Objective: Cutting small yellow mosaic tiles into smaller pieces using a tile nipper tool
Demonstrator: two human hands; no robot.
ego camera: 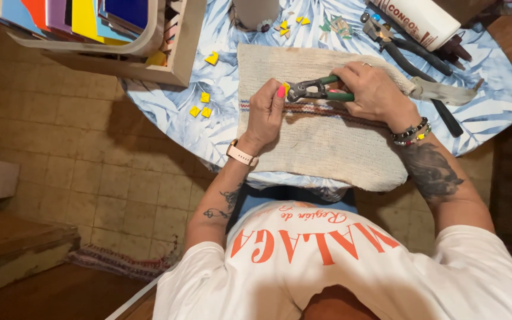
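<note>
My right hand (pixel 376 92) grips the green handles of a pair of tile nippers (pixel 315 90), whose dark jaws point left. My left hand (pixel 266 112) pinches a small yellow tile piece (pixel 286 88) right at those jaws. Both hands hover over a beige woven cloth (pixel 321 142) spread on a round table with a blue leaf-pattern cover (pixel 220 127). A watch with a pale strap sits on my left wrist, bead bracelets on my right.
Several small yellow tile bits (pixel 201 105) lie left of the cloth, more (pixel 288 24) at the table's far side. A wooden tray of coloured tiles (pixel 90 24) stands at top left. Black-handled pliers (pixel 407 50), a white tube (pixel 422 21) and a spatula (pixel 445 95) lie at right.
</note>
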